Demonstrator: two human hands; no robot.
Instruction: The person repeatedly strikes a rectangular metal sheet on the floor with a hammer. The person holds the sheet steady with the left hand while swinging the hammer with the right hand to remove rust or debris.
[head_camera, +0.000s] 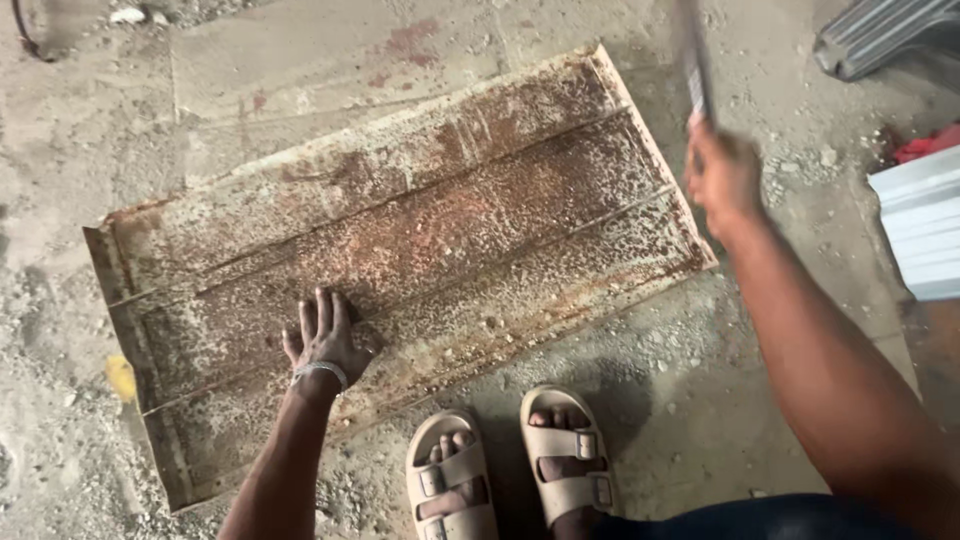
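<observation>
A rusty, ribbed rectangular sheet-metal panel (400, 260) lies flat on the dusty concrete floor (720, 400), set at a slant, its upturned edges showing at both short ends. The left hand (325, 345) is spread open, palm down, pressing on the panel near its lower long edge, a thin metal bangle (320, 372) at the wrist. The right hand (722, 172) is up just beyond the panel's right end, closed around the handle of a long, thin, dark tool (693, 55) that is blurred; what kind of tool it is I cannot tell. Just below the panel's lower edge stand two feet in beige buckled sandals (510, 470). Beyond the panel's right end lie pale corrugated metal sheets (925, 225), with a grey ribbed piece (880, 35) above them.
</observation>
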